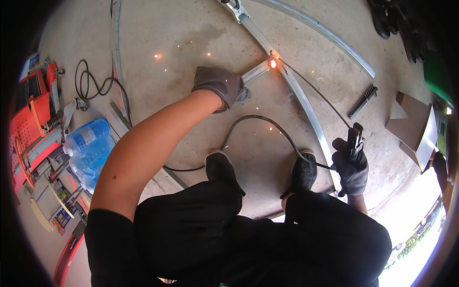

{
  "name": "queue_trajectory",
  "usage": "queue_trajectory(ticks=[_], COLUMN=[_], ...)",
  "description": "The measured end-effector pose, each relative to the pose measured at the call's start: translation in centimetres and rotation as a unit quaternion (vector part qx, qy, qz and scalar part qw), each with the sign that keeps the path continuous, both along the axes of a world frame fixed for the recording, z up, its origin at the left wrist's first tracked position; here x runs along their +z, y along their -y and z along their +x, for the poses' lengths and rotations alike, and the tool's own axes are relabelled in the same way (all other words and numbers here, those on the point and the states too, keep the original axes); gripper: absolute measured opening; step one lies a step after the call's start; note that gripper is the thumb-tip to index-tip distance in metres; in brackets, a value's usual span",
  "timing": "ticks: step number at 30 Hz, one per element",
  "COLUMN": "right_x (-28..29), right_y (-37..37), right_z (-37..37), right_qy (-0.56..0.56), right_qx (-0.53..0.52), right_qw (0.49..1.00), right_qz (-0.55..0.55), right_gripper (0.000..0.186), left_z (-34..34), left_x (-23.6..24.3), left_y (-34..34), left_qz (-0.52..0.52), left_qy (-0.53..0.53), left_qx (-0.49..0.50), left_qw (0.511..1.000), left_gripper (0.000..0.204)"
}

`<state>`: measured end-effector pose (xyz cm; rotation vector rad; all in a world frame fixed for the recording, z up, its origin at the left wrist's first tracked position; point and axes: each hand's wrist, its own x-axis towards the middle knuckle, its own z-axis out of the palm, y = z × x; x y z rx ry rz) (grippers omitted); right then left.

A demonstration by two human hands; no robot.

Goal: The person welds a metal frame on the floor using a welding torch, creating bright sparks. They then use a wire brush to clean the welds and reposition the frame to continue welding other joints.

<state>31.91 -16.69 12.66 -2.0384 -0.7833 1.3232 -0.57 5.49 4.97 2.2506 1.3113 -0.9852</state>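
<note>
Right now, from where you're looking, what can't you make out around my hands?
In the head view:
- The joint between the short metal bar and long metal bar: lost in bright glow.
- The short metal bar's near end: covered by the left hand.
- The electrode holder's lower part: hidden in the right hand.
- The upper-right metal bar's far end: cut off by the top edge.

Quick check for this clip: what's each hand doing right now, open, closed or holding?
Left hand: closed, holding the short metal bar.
Right hand: closed, holding the black electrode holder.
</note>
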Motion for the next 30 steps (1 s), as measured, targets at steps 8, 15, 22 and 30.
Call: queue_trajectory(ticks=[8, 15, 22, 30], right_x=[-0.4, -0.8, -0.2, -0.8], right_y=[0.0, 0.1, -0.8, 0.3], right_z=[0.0, 0.4, -0.1, 0.7], right_qy=[-0.011, 0.028, 0.068, 0.054], right_qx=[0.003, 0.064, 0.078, 0.088], right_qw=[1.0, 0.998, 0.993, 0.994], right_qz=[-0.019, 0.003, -0.06, 0.026], right_gripper=[0.039, 0.034, 0.03, 0.049], left_z=[-0.1, -0.1, -0.1, -0.5], left_x=[-0.3, -0.4, 0.2, -0.7], left_y=[-0.1, -0.2, -0.2, -0.1], left_qz=[-0.02, -0.034, -0.041, -0.027], left_qy=[0.014, 0.034, 0.003, 0.018], left_qx=[0.026, 0.047, 0.017, 0.026], left_qw=[0.999, 0.998, 0.999, 0.999], left_gripper=[0.047, 0.052, 0.029, 0.051])
